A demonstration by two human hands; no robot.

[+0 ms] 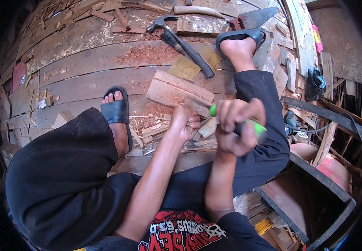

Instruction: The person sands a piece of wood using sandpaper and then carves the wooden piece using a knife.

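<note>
My right hand (240,125) is wrapped round a screwdriver (256,127) with a green and black handle, partly smeared by motion. Its thin shaft points left, toward the wooden board (172,88) lying between my feet. Close by, my left hand (185,122) is curled shut at the board's near edge, by the tip end of the shaft. Whatever its fingers hold, if anything, is hidden. Reddish shavings and split wood offcuts (156,129) lie beneath and beside the left hand.
Beyond the board lie a claw hammer (189,50), yellow sandpaper sheets (184,68) and a handsaw (254,19). My sandalled feet stand either side. An open dark box-like frame (310,196) is at the lower right, with a cable (358,134) above it.
</note>
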